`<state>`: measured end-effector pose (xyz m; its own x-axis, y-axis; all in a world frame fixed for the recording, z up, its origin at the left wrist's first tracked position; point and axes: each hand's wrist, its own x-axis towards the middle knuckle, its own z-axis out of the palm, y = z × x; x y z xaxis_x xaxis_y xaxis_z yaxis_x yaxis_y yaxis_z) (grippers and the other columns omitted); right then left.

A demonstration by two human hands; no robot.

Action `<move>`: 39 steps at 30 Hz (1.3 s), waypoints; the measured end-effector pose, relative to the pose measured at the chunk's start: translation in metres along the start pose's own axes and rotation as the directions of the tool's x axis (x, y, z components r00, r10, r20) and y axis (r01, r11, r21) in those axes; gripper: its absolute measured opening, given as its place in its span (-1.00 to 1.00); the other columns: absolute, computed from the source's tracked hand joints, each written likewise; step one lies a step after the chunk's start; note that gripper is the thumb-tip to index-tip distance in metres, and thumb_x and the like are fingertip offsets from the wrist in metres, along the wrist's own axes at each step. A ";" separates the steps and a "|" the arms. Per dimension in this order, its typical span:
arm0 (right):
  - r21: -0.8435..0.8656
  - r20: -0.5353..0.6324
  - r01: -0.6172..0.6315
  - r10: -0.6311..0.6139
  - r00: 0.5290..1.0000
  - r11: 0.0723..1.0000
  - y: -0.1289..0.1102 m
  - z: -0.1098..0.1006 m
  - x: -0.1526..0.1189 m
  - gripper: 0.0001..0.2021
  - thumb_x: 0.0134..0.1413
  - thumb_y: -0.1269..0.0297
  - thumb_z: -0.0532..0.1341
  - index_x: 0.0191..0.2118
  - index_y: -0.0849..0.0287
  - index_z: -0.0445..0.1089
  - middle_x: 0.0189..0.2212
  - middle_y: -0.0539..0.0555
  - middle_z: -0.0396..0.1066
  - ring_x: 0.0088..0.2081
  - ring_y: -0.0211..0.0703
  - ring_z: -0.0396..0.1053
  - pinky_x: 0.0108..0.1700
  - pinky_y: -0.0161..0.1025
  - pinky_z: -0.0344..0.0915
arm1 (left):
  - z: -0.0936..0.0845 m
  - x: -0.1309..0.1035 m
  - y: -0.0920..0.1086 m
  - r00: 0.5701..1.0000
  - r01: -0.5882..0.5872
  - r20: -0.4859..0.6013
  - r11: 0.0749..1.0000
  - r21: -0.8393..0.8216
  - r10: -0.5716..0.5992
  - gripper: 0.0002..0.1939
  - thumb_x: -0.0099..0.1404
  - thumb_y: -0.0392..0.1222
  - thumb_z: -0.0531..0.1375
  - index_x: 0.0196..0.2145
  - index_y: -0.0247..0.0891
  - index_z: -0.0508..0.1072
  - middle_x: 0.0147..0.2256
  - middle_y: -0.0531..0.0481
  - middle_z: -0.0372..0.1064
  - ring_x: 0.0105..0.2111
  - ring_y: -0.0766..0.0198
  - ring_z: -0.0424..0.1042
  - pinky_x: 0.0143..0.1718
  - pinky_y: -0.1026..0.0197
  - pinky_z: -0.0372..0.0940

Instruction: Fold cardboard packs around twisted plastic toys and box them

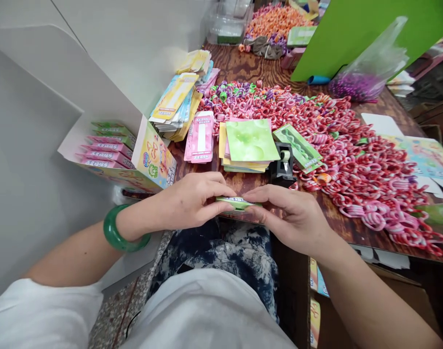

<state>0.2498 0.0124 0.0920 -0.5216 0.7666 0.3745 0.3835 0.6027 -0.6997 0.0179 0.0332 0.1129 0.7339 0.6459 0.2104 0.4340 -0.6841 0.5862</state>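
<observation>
- From my remote seat I'm seeing the green box [237,204] sitting between both hands, just in front of the near edge of the counter [239,182] and above the lap.
- My left hand [194,199] is gripping the left end of the green box, with the thumb pressing the near side and the other fingers [221,189] curling over from the far side.
- My right hand [297,213] is gripping the right end in a pinch; both hands are closing on the box, and neither is standing open.
- A bracelet [124,229] is circling the left wrist.
- Just beyond the hands, a card stack [251,140] is lying with a green piece on top, with pink and yellow layers showing beneath.
- To its right, a tape dispenser [284,167] is standing, and beside that a window box [297,148] is lying at a slant, showing green coils inside.
- On the other side of the stack, pink cards [200,137] are lying in a pile, with mixed cards [175,97] piling up behind them.
- At the far left, a display box [155,155] is holding pink and green packs [108,150].
- Red and pink coils [316,131] are covering much of the counter to the right.
- Farther back, a clear bag [370,72] is holding purple pieces in front of a green board [337,34], and a blue tube [319,80] is lying near it.
</observation>
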 end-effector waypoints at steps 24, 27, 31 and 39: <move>-0.314 0.186 0.039 0.021 0.982 0.948 -0.011 -0.010 0.022 -0.87 -0.02 0.49 0.20 -0.35 0.11 0.32 -0.45 -0.01 0.42 -0.46 -0.21 0.38 -0.45 -0.31 0.21 | -0.007 0.008 0.010 0.993 -0.058 0.121 0.941 0.333 0.018 -0.78 0.36 -0.34 0.06 -0.14 -0.27 0.48 -0.25 -0.05 0.43 -0.35 0.28 0.41 -0.37 0.26 0.25; -0.312 0.168 0.020 0.035 0.985 0.950 -0.013 -0.009 0.022 -0.87 -0.03 0.49 0.21 -0.35 0.11 0.32 -0.46 -0.02 0.42 -0.46 -0.22 0.38 -0.45 -0.32 0.20 | -0.007 0.011 0.012 0.990 -0.084 0.139 0.933 0.351 0.037 -0.84 0.35 -0.31 0.09 -0.21 -0.29 0.48 -0.29 -0.04 0.41 -0.35 0.27 0.40 -0.35 0.26 0.26; -0.292 0.084 -0.030 0.057 0.995 0.956 -0.012 -0.007 0.020 -0.87 0.00 0.47 0.23 -0.41 0.11 0.28 -0.48 -0.02 0.43 -0.47 -0.23 0.38 -0.47 -0.32 0.23 | -0.007 0.013 0.011 0.988 -0.068 0.155 0.927 0.368 0.010 -0.83 0.36 -0.28 0.10 -0.19 -0.30 0.48 -0.28 -0.06 0.40 -0.32 0.25 0.41 -0.35 0.25 0.26; -0.121 -0.060 0.009 -0.016 0.998 0.993 -0.003 0.000 0.007 -0.87 0.15 0.47 0.17 -0.38 0.12 0.37 -0.33 0.08 0.53 -0.36 -0.19 0.48 -0.32 -0.28 0.41 | -0.005 0.012 0.006 0.993 -0.060 0.119 0.926 0.374 0.016 -0.77 0.37 -0.28 0.06 -0.27 -0.31 0.52 -0.33 -0.07 0.40 -0.36 0.25 0.40 -0.36 0.23 0.26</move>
<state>0.2447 0.0159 0.0971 -0.4811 0.7687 0.4214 0.4680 0.6317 -0.6180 0.0270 0.0387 0.1229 0.7977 0.5898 0.1255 0.5530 -0.7985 0.2378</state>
